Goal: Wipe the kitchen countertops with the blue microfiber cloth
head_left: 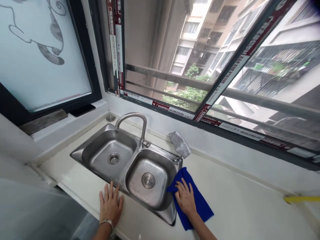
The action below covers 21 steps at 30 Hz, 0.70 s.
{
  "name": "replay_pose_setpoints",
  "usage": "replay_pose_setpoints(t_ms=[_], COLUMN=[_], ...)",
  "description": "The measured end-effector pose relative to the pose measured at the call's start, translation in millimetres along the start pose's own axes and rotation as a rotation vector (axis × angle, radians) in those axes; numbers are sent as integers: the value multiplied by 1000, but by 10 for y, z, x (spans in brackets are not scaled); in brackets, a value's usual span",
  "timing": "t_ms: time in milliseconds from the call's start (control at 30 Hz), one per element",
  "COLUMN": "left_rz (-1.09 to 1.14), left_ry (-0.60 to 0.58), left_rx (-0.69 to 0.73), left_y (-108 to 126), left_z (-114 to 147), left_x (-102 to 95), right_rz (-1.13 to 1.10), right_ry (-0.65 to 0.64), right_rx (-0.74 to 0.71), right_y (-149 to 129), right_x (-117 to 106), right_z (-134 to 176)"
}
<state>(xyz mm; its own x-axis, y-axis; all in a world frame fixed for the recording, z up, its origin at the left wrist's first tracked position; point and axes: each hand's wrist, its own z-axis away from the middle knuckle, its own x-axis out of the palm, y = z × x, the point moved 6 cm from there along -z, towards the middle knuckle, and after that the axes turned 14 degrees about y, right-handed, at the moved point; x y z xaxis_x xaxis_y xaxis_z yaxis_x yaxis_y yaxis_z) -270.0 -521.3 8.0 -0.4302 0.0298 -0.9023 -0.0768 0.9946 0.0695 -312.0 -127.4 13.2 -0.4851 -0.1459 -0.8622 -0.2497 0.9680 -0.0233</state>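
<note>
Right hand: the right hand point(185, 198) is laid flat, fingers spread, on a blue cloth point(197, 203) – nothing is gripped, the palm is pressed down on the fabric.
Blue cloth: it is spread on the counter point(245, 200) just beside the right edge of the sink point(172, 215), one corner reaching the sink's rim; part of it is covered by the hand.
Left hand: the left hand point(110, 203) is rested open, fingers apart, on the front strip of the counter, its fingertips touching the sink's front rim; a metal watch point(107, 222) is worn on the wrist.
Sink: a steel double basin is set into the pale counter – a drain is seen in each bowl, and the right bowl lies between the two hands.
Tap: a curved tap point(140, 125) is mounted behind the divider of the two bowls.
Grey cloth: a grey cloth point(180, 144) is lain at the back right corner of the sink, against the wall below the window point(200, 66).
Yellow object: a yellow object point(301, 199) is seen at the far right of the counter, well apart from the hands; what it is cannot be told.
</note>
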Motion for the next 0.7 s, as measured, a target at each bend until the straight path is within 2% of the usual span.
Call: replay_pose_setpoints(t_ms=[200, 400, 467, 533, 633, 700], left_rz=[22, 67, 71, 68, 64, 68], left_ry=[28, 74, 62, 43, 30, 28], left_rx=[-1, -9, -16, -23, -22, -15], left_y=[17, 26, 28, 30, 36, 39], left_z=[-13, 1, 5, 5, 1, 0], left_x=[-25, -36, -36, -36, -42, -43], right_rz=[-138, -166, -156, -187, -278, -322], right_ry=[7, 75, 61, -11, -143, -174], right_rx=[-80, -229, -226, -202, -168, -158], right_y=[-474, -705, -704, -679, -599, -502], right_x=[-410, -679, -696, -654, -534, -464], right_z=[568, 1036, 1051, 982, 783, 627])
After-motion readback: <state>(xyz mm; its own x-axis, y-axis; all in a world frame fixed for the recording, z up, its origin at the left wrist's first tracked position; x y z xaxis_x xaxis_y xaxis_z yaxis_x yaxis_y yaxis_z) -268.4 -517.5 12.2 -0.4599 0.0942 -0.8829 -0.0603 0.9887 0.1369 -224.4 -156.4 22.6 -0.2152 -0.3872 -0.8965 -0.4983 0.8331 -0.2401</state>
